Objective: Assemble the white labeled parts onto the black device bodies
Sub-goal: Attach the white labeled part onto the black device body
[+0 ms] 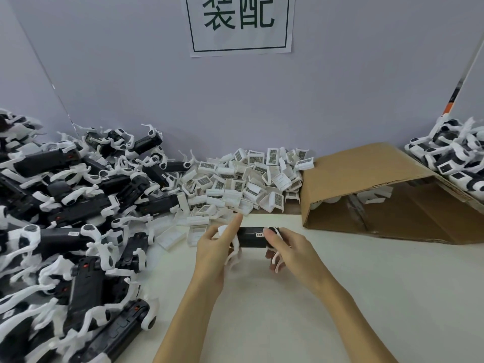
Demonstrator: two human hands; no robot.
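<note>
Hands are meeting at the centre of the table [340, 297], and we are holding one black device body [251, 237] between them, lying across from 9 to 3 o'clock. Our left hand [213, 254] is gripping its left end, with the forefinger stretched out toward 1 o'clock and the other fingers curled round the body. Our right hand [289, 248] is clamping the right end, the thumb pressing on top near a small white sticker. White arms of the body are hanging down between our fingers. We cannot tell whether a white labeled part is already sitting on this body; the hands are covering both ends.

Just beyond the hands, at 12 o'clock, the heap of white labeled parts [243, 179] is lying against the wall, many with the barcode side up. At 9 o'clock a big pile of black bodies [68, 226] is filling the left side of the table. At 2 o'clock a cardboard box [372, 176] is lying on its side, open toward us, with a few white pieces inside. Behind it, at 3 o'clock, a smaller stack of bodies [455, 153] is showing white blocks with dark labels; we are judging these as finished ones.

Because the left pile and the heap of parts are both looking much larger than that stack, we are judging that most of the work is remaining.
</note>
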